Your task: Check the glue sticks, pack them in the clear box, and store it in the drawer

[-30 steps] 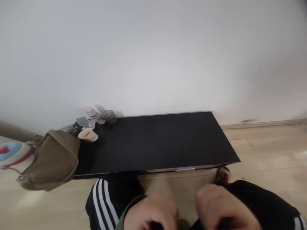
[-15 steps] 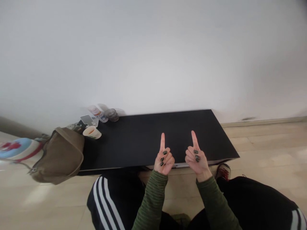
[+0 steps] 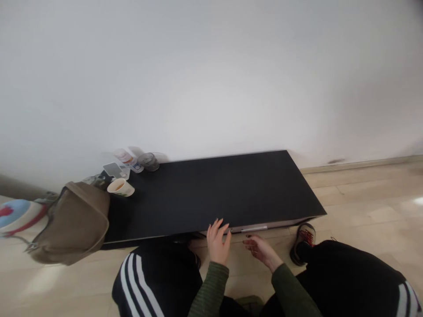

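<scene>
A low black cabinet (image 3: 211,193) stands against the wall in front of me, with a slim metal handle (image 3: 254,229) along its front. My left hand (image 3: 218,243) is spread, its fingertips at the cabinet's front edge, holding nothing. I cannot tell whether they touch it. My right hand (image 3: 261,252) hangs just below the handle, fingers loosely curled and empty, a little apart from the cabinet.
At the cabinet's far left stand a paper cup (image 3: 120,187) with orange liquid, a glass (image 3: 148,161), a bottle (image 3: 125,157) and a phone (image 3: 113,170). An olive bag (image 3: 74,224) leans on the left end. My striped black trousers and a red-laced shoe (image 3: 303,243) lie below.
Both hands have dropped from raised, index-finger-up poses to the cabinet's front edge, and their fingers have opened out. The view has shifted slightly.
</scene>
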The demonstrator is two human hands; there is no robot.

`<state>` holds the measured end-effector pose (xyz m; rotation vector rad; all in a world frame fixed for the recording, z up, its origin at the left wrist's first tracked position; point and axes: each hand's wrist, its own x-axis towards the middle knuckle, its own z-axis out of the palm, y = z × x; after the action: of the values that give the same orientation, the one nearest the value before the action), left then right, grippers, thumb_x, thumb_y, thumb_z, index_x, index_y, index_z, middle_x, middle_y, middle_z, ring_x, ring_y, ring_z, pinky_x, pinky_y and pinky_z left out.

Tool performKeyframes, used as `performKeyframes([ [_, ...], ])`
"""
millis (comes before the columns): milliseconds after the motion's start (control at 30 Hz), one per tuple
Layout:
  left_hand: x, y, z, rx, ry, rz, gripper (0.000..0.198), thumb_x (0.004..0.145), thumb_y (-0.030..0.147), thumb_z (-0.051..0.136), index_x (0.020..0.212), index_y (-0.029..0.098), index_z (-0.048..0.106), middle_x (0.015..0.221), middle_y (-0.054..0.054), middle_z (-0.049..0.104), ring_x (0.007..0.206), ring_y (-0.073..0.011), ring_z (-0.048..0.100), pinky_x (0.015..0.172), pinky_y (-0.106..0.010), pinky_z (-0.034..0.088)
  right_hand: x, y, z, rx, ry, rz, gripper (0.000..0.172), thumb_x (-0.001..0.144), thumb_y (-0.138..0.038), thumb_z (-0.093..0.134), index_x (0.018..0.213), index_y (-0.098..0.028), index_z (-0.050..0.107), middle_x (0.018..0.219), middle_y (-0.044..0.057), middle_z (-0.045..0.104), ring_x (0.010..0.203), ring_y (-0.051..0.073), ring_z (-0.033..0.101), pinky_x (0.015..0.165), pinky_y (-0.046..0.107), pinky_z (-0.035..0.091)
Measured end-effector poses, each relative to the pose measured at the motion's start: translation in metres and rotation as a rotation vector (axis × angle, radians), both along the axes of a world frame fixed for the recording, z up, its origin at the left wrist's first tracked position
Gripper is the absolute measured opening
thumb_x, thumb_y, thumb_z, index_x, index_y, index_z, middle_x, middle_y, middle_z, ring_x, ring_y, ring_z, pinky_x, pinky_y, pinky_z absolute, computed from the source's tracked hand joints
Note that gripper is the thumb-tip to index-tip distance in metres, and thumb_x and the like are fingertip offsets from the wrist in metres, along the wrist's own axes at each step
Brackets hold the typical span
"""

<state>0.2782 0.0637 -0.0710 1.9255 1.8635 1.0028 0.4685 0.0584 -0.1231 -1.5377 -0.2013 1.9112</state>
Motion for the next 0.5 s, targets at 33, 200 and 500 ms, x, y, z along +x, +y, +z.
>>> performKeyframes([
  [33,-0.003,-0.003,-0.005,-0.003,0.036,-0.032,0.027,0.087,0.025,0.055,0.111,0.026,0.069,0.133,-0.008,0.06,0.131,-0.0276,0.048,0.114,-0.054,0.029,-0.001,0.004,-0.01,-0.012,-0.047,-0.055,0.012,0.077,-0.025,0.059,0.087,-0.019,0.057,0.081,0.005,0.072,0.061,0.013,0.067,0.047,0.017,0.038],
  [200,-0.012,-0.003,-0.009,-0.068,0.134,-0.173,0.044,0.08,0.028,0.066,0.124,0.028,0.062,0.145,-0.008,0.05,0.138,-0.0303,0.039,0.115,-0.056,0.025,0.001,0.037,-0.035,-0.009,-0.172,-0.171,0.009,0.077,-0.021,0.061,0.078,-0.019,0.053,0.067,0.001,0.065,0.057,0.013,0.067,0.043,0.016,0.038],
  [500,-0.014,-0.003,-0.006,-0.106,0.16,-0.222,0.054,0.077,0.025,0.068,0.13,0.027,0.058,0.148,-0.009,0.045,0.141,-0.0299,0.034,0.116,-0.058,0.021,0.0,0.046,-0.06,-0.004,-0.364,-0.18,0.03,0.094,-0.036,0.058,0.116,-0.016,0.058,0.108,0.006,0.063,0.086,0.016,0.064,0.073,0.033,0.056],
])
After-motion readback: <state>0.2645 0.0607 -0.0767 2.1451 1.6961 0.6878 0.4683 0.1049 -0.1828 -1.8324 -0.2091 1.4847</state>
